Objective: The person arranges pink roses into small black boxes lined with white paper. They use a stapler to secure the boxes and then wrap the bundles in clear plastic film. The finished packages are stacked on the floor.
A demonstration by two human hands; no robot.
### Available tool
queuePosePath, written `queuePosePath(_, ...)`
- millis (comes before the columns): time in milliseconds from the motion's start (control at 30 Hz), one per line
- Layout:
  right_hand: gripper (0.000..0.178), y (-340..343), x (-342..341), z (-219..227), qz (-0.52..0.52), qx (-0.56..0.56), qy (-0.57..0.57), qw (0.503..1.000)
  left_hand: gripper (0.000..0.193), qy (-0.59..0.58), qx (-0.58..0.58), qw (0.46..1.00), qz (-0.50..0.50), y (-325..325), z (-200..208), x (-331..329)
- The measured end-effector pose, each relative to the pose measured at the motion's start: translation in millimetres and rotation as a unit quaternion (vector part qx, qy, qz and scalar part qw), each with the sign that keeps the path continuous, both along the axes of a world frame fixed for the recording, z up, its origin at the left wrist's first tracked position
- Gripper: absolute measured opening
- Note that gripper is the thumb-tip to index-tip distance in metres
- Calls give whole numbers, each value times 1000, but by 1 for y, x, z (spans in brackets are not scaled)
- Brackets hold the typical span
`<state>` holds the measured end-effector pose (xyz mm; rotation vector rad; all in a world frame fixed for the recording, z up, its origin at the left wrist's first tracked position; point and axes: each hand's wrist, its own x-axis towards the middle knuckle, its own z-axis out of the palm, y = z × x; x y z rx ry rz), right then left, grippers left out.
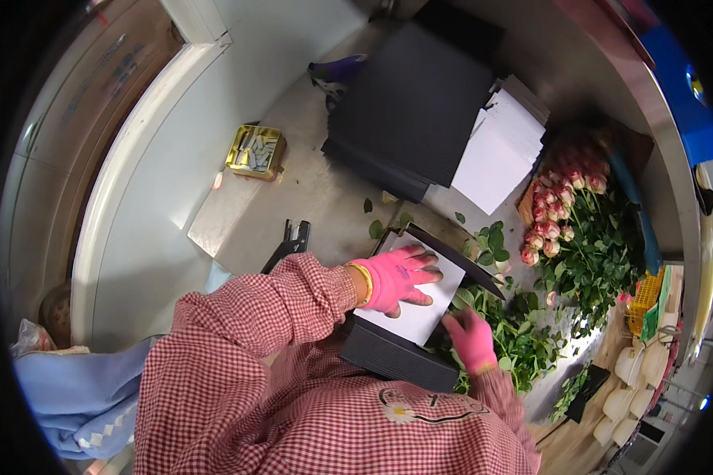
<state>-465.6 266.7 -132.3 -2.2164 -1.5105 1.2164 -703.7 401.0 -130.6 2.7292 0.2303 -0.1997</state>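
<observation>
One gloved left hand (pixel 398 280), fingers spread, seemingly steadies white paper (pixel 400 323) on black corrugated cardboard (pixel 396 358), near centre; the right hand (pixel 473 341), grip unclear, is rightward. Next likely calls for keeping paper flat.

Lighting: moderate, uneven. I log the white sheet (pixel 413 324) among the brightest surfaces, the black stack (pixel 412 103) among the darkest. Shadow: over the upper roses (pixel 577 154). Glare: one bluish-white bright spot (pixel 703 403), far right (small, but harsh on my screen). Distortion: fisheye, the white frame (pixel 112 170) visibly bowed; rim black. Focus: centre clearer than edges.
</observation>
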Motion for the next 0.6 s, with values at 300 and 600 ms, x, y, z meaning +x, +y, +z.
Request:
queuePosePath(300, 50, -4, -45, 102, 214, 343, -92, 910, 68, -79, -22, 997, 2, 2, -16, -2)
queuePosePath(600, 17, 82, -35, 50, 309, 185, 18, 933, 51, -253, -133, 947, 146, 0, -86, 14)
